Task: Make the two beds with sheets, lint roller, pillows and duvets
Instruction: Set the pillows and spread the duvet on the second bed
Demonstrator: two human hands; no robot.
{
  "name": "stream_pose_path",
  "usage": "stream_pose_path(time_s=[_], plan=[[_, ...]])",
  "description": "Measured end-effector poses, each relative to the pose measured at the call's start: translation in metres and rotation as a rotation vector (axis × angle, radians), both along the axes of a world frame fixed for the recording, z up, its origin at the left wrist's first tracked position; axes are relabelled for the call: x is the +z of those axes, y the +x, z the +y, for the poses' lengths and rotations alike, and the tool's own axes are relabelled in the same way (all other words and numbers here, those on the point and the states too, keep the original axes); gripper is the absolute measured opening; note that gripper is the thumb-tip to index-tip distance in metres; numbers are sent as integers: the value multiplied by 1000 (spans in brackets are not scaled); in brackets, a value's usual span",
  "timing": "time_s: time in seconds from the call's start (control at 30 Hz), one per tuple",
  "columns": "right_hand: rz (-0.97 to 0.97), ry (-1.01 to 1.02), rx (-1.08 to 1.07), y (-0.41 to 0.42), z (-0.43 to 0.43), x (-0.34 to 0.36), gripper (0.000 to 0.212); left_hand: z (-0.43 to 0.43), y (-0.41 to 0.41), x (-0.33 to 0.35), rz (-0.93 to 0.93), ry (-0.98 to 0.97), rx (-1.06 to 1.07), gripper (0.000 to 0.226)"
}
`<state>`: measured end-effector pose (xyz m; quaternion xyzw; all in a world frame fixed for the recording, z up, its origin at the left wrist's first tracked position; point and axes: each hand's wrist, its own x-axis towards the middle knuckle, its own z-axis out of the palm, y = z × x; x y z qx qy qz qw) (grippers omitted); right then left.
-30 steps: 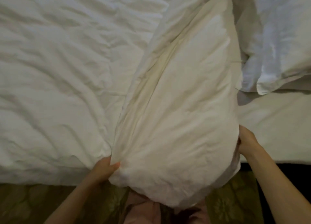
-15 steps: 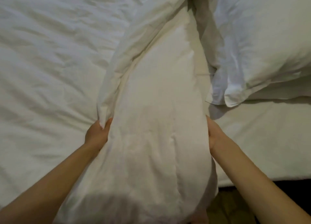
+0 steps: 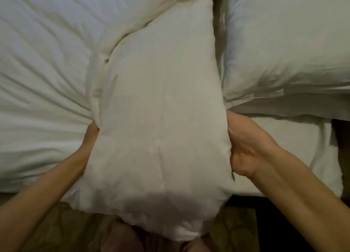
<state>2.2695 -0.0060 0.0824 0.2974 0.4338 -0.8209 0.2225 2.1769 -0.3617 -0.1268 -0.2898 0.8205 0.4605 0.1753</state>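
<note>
Floor: patterned carpet (image 3: 56,227) lies nearest you, under the bed's near edge.
Pillow: the pillow (image 3: 161,119) runs lengthwise away from you. Its near end hangs past the mattress edge over the carpet, and its far end reaches well onto the bed.
Right hand: your right hand (image 3: 246,149) is on the pillow's right edge about halfway along, fingers curled into the fabric and gripping it.
Left hand: your left hand (image 3: 91,136) is against the pillow's left edge, opposite the right one. Its fingers are hidden behind the pillow, so you cannot tell how they lie.
Right side: a bare strip of sheet (image 3: 274,157) lies just beside your right hand, giving open room out to the mattress corner.
Left side: the wrinkled duvet (image 3: 43,72) touches the pillow's left edge and spreads out to the left.
Loose fabric: a bunched fold (image 3: 121,30) lies along the pillow's far left edge.
Far right: a second pillow (image 3: 284,43) lies crosswise, close beside the held pillow's right edge, with a narrow shadowed gap between them.
</note>
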Motion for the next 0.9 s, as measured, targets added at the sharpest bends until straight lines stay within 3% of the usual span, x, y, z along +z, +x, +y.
stream_pose_path(time_s=[0.07,0.17,0.27,0.33,0.4,0.47,0.57,0.67,0.77,0.83,0.9], plan=[[-31,70,-62,-4,15,16,53,55,12,57,4,58,0,27],[-108,60,-96,-11,42,-22,32,103,13,69,-3,179,-42,23],[-280,256,-177,-28,47,-92,25,92,-6,47,-24,210,-25,43],[-372,434,-242,-45,46,-139,43,60,-22,36,-24,153,47,46],[-388,627,-266,-60,45,-173,53,24,-33,28,-27,65,95,44],[-392,790,-232,-76,43,-194,46,0,-42,23,-8,18,72,46],[-391,862,-164,-84,46,-211,41,-4,-45,20,19,17,47,46],[-387,756,-156,-57,47,-193,46,-7,-19,21,-14,93,27,55],[-354,509,119,4,37,-175,62,-15,37,19,-268,287,-21,59],[-400,388,199,41,25,-173,86,-16,61,17,-304,194,-95,57],[-398,392,213,64,18,-173,93,-17,61,23,-180,-8,-107,50]])
